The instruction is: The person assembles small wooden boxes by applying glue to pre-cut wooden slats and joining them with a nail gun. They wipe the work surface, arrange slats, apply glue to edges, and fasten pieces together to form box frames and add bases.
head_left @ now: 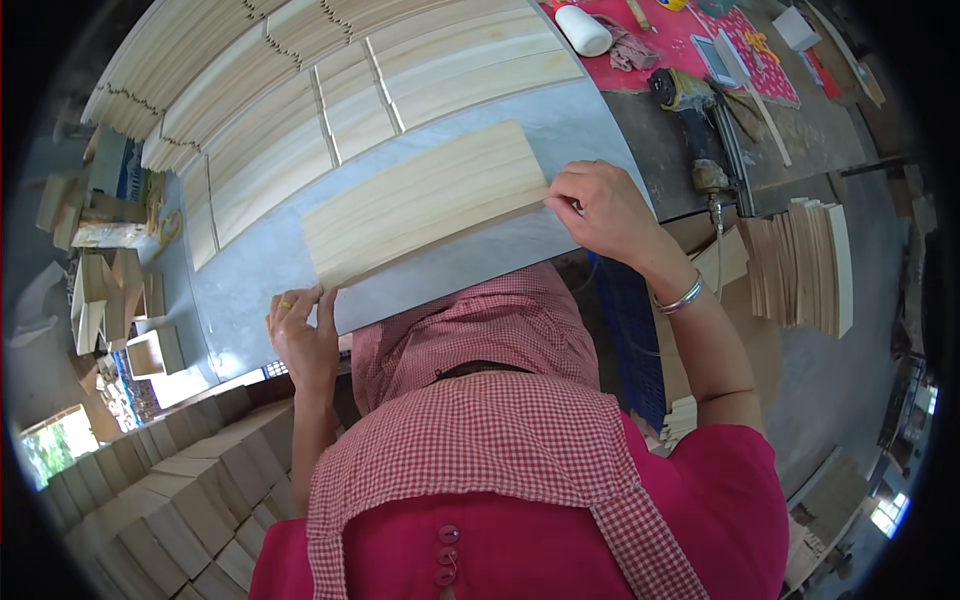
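A pale, flat wooden board (425, 200) lies at a slant across the grey-blue tabletop (255, 300) in front of me. With thumb and fingers closed, my left hand (305, 335) grips its near left corner. My right hand (605, 208) pinches the opposite end near the right corner, the fingers curled in. A thin dark shadow shows under the board's near edge, and I cannot tell whether that edge is raised.
Stacked wooden boards (240, 75) fill the table's far side. At the right, a pneumatic nail gun (700, 135) rests on a side bench, near a white bottle (585, 30) on pink cloth. More boards stand upright (800, 265) at the right; wooden boxes (190, 500) are piled lower left.
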Demonstrator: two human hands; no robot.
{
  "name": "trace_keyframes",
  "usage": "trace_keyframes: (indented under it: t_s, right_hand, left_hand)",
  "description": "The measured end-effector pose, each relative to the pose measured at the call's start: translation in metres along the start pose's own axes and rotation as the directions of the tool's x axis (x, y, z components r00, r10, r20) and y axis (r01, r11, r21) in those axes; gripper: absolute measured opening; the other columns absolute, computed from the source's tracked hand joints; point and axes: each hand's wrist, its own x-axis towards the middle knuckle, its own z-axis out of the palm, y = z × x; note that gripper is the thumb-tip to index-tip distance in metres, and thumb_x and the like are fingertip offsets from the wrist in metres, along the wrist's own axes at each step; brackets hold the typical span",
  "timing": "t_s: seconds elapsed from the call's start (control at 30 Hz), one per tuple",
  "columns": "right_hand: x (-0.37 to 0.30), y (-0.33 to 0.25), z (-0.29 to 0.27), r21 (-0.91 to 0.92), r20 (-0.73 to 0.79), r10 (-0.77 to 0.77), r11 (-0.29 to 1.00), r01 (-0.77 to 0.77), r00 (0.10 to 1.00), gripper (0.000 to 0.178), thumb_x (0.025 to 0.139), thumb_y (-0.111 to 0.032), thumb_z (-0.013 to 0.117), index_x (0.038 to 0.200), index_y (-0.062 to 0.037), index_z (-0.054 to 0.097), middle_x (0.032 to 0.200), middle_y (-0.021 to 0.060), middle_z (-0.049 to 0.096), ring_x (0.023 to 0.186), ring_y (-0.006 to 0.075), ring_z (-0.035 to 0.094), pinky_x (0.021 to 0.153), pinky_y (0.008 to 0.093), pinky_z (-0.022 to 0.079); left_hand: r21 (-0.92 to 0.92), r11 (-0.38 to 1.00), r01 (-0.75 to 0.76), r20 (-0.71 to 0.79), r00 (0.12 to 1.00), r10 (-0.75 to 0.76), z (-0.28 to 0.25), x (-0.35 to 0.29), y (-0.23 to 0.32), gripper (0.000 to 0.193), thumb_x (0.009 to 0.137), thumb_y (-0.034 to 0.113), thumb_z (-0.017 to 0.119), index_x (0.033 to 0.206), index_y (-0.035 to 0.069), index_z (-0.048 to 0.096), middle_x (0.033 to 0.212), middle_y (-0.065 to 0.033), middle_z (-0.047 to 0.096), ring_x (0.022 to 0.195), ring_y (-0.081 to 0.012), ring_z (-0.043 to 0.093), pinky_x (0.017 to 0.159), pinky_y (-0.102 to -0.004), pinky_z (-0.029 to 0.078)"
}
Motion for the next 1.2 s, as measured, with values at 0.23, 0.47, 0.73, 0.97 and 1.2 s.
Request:
trace_keyframes:
  t_s: [0.23,0.47,0.73,0.97,1.2]
  right_hand:
    - [0.000,0.011,0.006,0.029,-0.037,-0.094,0.995,0.095,0.995,0.016,0.085,-0.009,0.068,0.072,-0.0038,0.059,0.072,0.0108,0.058,0.072,0.0335,0.059,0.071,0.0423,0.047]
    - [-0.015,0.024,-0.017,0.092,-0.154,0.166,0.984,-0.153,0.974,0.024,0.090,-0.025,0.069,0.098,-0.0029,0.068,0.096,0.0146,0.066,0.092,0.0356,0.065,0.082,0.0465,0.052]
    - [-0.040,0.157,-0.070,-0.501,-0.445,0.394,0.634,-0.589,0.804,0.063,0.086,-0.038,0.078,0.131,0.0003,0.057,0.115,0.0286,0.062,0.107,0.0443,0.064,0.091,0.0509,0.052]
    - [-0.028,0.182,-0.072,-0.404,-0.291,0.692,0.536,-0.741,0.660,0.063,0.082,-0.032,0.079,0.127,0.0029,0.054,0.118,0.0335,0.065,0.114,0.0469,0.064,0.096,0.0508,0.053]
    - [-0.028,0.179,-0.116,-0.270,-0.299,0.631,0.663,-0.698,0.716,0.040,0.076,-0.022,0.075,0.105,0.0030,0.064,0.098,0.0290,0.072,0.096,0.0395,0.073,0.086,0.0475,0.056]
  left_hand:
    - [0.009,1.000,-0.018,0.039,0.999,0.017,-0.003,-0.001,-0.007,0.019,0.084,0.017,0.081,0.092,0.001,0.077,0.087,-0.0123,0.073,0.086,-0.0295,0.068,0.081,-0.0421,0.052]
    - [0.294,0.954,-0.051,0.378,0.923,-0.067,-0.048,0.057,0.050,0.036,0.078,0.035,0.086,0.096,0.006,0.072,0.113,-0.0146,0.073,0.097,-0.0335,0.069,0.091,-0.0449,0.050]
    - [-0.226,0.791,-0.569,0.168,0.777,0.607,0.058,0.102,0.141,0.056,0.069,0.048,0.090,0.095,0.007,0.061,0.144,-0.0241,0.053,0.132,-0.0450,0.047,0.112,-0.0515,0.035]
    - [-0.317,0.831,-0.457,0.264,0.799,0.540,0.092,0.107,0.141,0.055,0.067,0.041,0.089,0.093,0.007,0.055,0.139,-0.0200,0.056,0.126,-0.0411,0.052,0.110,-0.0499,0.038]
    - [-0.333,0.813,-0.478,0.179,0.814,0.552,0.099,0.106,0.140,0.054,0.067,0.042,0.088,0.090,0.008,0.054,0.132,-0.0158,0.061,0.117,-0.0362,0.057,0.104,-0.0479,0.042]
